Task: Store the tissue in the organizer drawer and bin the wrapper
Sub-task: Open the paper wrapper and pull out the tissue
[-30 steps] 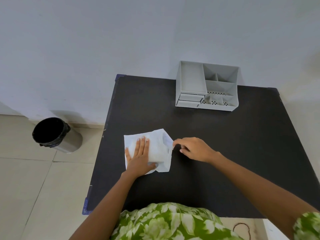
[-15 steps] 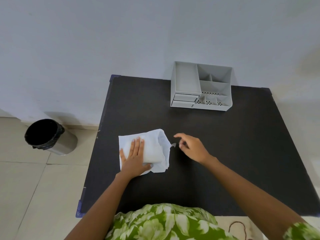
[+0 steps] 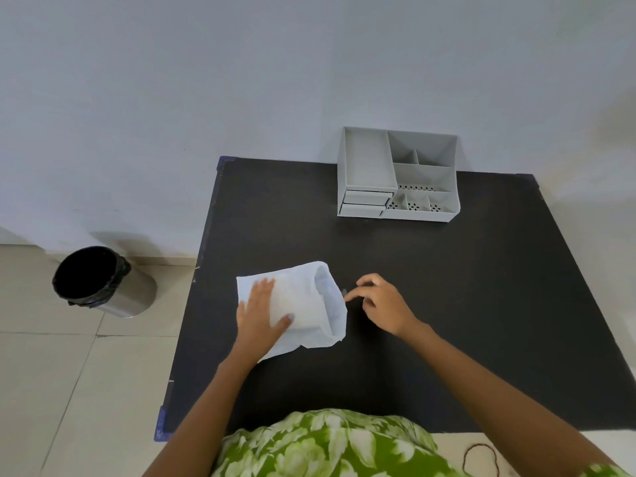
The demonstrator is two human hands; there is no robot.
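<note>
The white tissue wrapper [image 3: 311, 304] lies on the black desk [image 3: 447, 287], open mouth facing right; the left hand [image 3: 260, 313] presses flat on it, fingers spread, while the right hand [image 3: 380, 306] hovers beside the opening, fingers loosely curled, holding nothing

Head view, looking down on a black desk [image 3: 447, 304]. The left hand [image 3: 258, 313] lies flat, fingers spread, on a white wrapper [image 3: 306, 304] whose open mouth faces right; the pale tissue bulk shows through it. The right hand [image 3: 382, 304] hovers just beside that opening, fingers loosely curled, holding nothing visible. A grey organizer [image 3: 397, 175] with its drawers closed stands at the desk's far edge against the wall. A black-lined metal bin [image 3: 103, 282] stands on the tiled floor, left of the desk.
</note>
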